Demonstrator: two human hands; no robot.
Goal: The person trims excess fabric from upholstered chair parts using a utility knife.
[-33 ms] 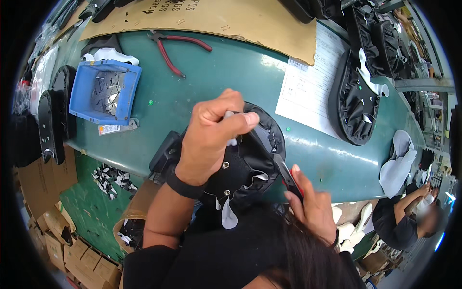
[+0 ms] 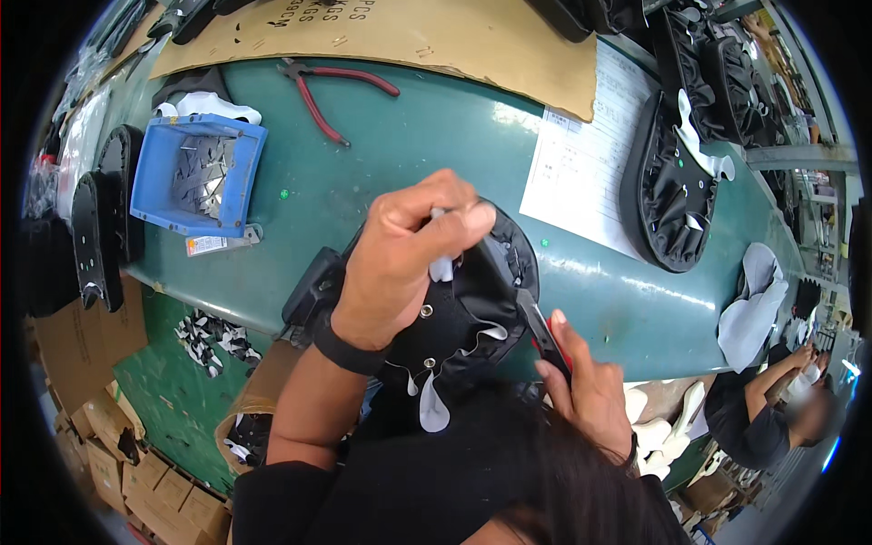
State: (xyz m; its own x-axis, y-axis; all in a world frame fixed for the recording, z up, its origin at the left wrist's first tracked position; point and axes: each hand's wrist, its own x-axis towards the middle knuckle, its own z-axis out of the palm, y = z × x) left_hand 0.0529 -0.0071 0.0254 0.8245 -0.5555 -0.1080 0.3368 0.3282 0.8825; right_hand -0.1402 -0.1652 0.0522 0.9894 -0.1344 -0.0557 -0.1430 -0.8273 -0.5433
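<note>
At the near edge of the green workbench (image 2: 400, 173), about midway along it, a black oval padded piece with a dark fabric cover and pale tabs (image 2: 463, 318) hangs partly over the edge toward the person. The left hand (image 2: 404, 263) lies on top of it, thumb and forefinger pressed together on a small pale tab (image 2: 442, 265) of the cover, the other fingers curled down onto the fabric. The right hand (image 2: 590, 391) sits at the piece's right rim, closed around a slim red-and-black hand tool (image 2: 543, 334) whose tip points into the rim.

The cover looks soft and limp, gathered in folds, so it should give and wrinkle under the fingers, while the oval base beneath it seems stiffer. The whole piece appears light. The tabs and the folded edge look like the surest places to pinch; the smooth fabric faces may slip.

Toward the left end of the workbench stands a blue plastic bin of small metal parts (image 2: 195, 173), and red-handled pliers (image 2: 336, 91) lie near the far edge beside a brown cardboard sheet (image 2: 436, 36). A white printed paper sheet (image 2: 581, 163) lies toward the right, next to a second black oval piece (image 2: 672, 182). Another person's hands (image 2: 799, 359) work beyond the right end.
</note>
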